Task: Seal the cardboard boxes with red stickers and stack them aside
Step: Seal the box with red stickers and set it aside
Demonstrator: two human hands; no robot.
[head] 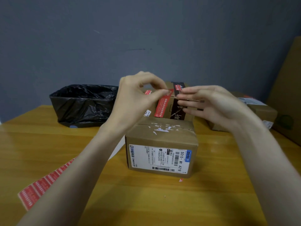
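Note:
A closed cardboard box (161, 132) with a white shipping label on its near side stands on the wooden table (146, 201) in front of me. Both hands are raised above and behind it. My left hand (138, 95) pinches the top end of a red sticker (161, 106), which hangs down between the hands. My right hand (211, 105) meets it from the right, its fingertips on the same top end. Right behind stands a brown box (180, 88) with red stickers on it. A strip of red stickers (40, 185) lies at the lower left of the table.
A bin lined with a black bag (81, 103) sits at the back left. More cardboard boxes (260, 111) lie at the right, and a large cardboard sheet (288, 88) leans at the far right. A grey wall closes the back.

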